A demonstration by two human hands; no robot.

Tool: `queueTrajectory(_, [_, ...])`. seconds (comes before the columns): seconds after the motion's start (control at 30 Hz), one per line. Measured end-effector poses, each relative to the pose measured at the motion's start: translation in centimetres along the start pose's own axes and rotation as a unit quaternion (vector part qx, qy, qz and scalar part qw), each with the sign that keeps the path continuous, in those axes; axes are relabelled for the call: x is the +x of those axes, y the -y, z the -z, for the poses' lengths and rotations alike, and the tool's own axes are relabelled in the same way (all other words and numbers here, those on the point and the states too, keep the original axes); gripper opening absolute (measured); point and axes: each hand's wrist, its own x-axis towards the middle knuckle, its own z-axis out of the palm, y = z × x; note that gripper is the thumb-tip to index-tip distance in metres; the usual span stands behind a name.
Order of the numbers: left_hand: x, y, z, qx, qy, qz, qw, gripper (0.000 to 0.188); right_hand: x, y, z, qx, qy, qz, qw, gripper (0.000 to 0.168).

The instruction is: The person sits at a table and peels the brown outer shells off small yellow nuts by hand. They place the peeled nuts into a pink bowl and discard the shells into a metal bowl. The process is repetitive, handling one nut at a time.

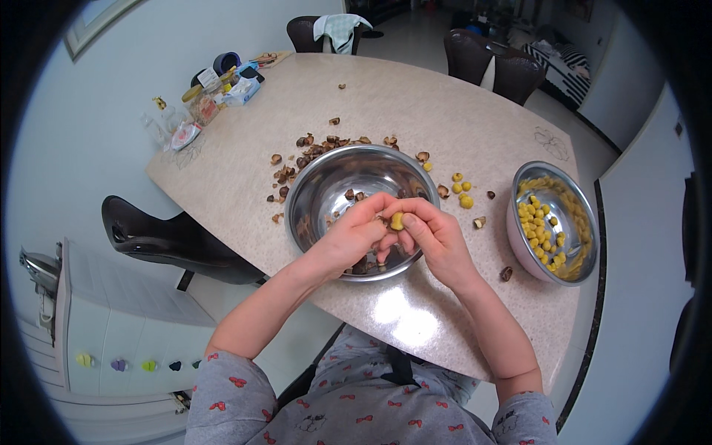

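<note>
Over the large steel bowl (311,245), both hands meet around one yellow peeled chestnut (396,221). My right hand (440,236) pinches it between thumb and fingers. My left hand (356,225) grips it from the other side, its fingertips partly hidden, with a bit of brown shell showing at the thumb. Inside the bowl lie brown chestnuts and shell pieces (360,266), partly covered by the hands. To the right, a smaller bowl (520,253), pink outside and steel inside, holds many peeled yellow chestnuts (537,225).
Chestnut shells (322,147) lie scattered behind and left of the large bowl. Several peeled chestnuts (466,201) rest between the bowls. Jars (200,105) and a tissue pack (242,90) stand at the table's far left edge. Dark chairs (495,61) surround the table (445,122).
</note>
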Motion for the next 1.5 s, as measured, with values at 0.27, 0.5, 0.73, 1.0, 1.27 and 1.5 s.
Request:
queueTrajectory(0.27, [0.1,-0.3,-0.1,0.004,0.015,-0.008,1.0,0.027,0.1,0.7,-0.1,-0.006,-0.033,0.018,0.999,0.023])
queueTrajectory(0.5, [0.4,0.9,-0.6,0.07,-0.048,-0.047,0.995,0.025,-0.2,0.6,-0.2,-0.257,-0.087,0.063,0.96,0.031])
queueTrajectory(0.73, [0.4,1.6,-0.5,0.125,-0.07,-0.055,0.988,0.023,0.1,-1.3,-0.2,-0.447,-0.115,0.227,0.857,0.039])
queueTrajectory(1.0, [0.3,1.4,-0.9,0.131,-0.075,-0.051,0.987,0.024,0.2,-0.2,0.3,-0.469,-0.076,0.242,0.846,0.043])
queueTrajectory(1.27, [0.2,1.3,-0.4,0.137,-0.055,-0.037,0.988,0.022,0.3,-1.5,0.1,-0.499,-0.093,0.283,0.814,0.039])
queueTrajectory(1.5, [-0.1,1.5,-0.7,0.188,-0.07,-0.055,0.978,0.02,-0.4,-0.1,-1.2,-0.207,-0.048,0.1,0.972,0.026])
